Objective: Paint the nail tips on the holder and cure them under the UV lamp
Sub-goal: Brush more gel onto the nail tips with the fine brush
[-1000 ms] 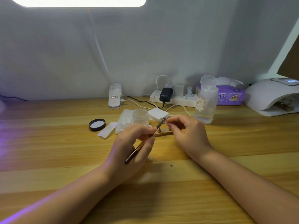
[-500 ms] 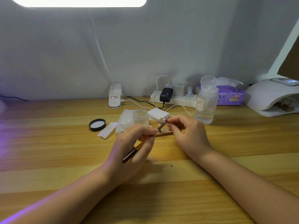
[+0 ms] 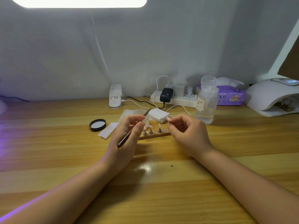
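A person is sitting at a wooden desk, both forearms reaching forward, seen from a head-worn camera looking down. The left hand is gripping a thin brush between thumb and curled fingers, the bristle end pointing up and away to the right, the dark handle slanting back toward the wrist. The right hand is raised with fingers curled, and thumb and forefinger are pinching one pale pink nail tip lifted clear of the desk. Between the two hands, slightly farther from the person, a narrow wooden holder is lying flat, its long axis running left to right and tilting a little away on the right. Three small stands are rising from it, each carrying a pink tip; the right end appears bare. The right hand is hovering just above and beside that bare end, nearer to it than the left, so the held tip would likely go back down there. Far to the right, well apart from the hands, a white UV lamp is sitting with its opening facing the desk centre. A clear bottle, a black lid and a stack of white pads are standing behind the holder.
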Available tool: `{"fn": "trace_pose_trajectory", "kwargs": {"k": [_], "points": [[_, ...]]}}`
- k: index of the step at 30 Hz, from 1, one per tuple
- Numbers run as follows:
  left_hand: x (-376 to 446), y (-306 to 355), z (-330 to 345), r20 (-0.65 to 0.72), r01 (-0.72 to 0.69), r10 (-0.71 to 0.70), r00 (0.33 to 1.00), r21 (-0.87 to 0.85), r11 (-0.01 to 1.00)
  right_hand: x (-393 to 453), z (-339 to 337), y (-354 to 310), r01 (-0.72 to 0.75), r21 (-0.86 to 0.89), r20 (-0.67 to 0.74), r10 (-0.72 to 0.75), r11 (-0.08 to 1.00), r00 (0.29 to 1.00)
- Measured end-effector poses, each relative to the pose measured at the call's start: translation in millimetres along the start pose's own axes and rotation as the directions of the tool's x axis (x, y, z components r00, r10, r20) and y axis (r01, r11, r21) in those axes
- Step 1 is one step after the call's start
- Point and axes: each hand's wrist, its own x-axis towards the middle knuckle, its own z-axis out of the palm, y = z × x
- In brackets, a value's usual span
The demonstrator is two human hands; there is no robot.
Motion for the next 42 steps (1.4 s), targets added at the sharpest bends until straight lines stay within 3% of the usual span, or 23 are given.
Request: {"fn": "trace_pose_trajectory", "kwargs": {"k": [9,16,30,38,42], "points": [[0.5,-5.8,-0.3,0.002,0.005,-0.005,1.000,-0.008,1.000,2.2,-0.3,0.0,-0.050,0.009,0.090,0.049,0.999,0.995],[0.3,-6.3,0.4,-0.001,-0.001,0.001,1.000,-0.013,1.000,7.1,1.2,9.9,-0.157,-0.145,0.065,0.168,0.977,0.984],[-0.3,-6.7,0.6,0.024,-0.008,0.009,1.000,-0.021,1.000,11.0,1.1,8.7,-0.093,-0.478,0.147,0.184,0.873,0.972],[-1.1,-5.7,1.8,0.033,-0.007,0.008,0.999,-0.033,0.999,8.5,-5.9,10.0,-0.143,-0.544,0.013,0.179,0.827,0.984],[-1.5,-4.4,2.1,0.040,-0.010,0.011,0.999,-0.021,1.000,12.0,-10.8,12.8,-0.152,-0.582,0.060,0.228,0.799,0.972]]}}
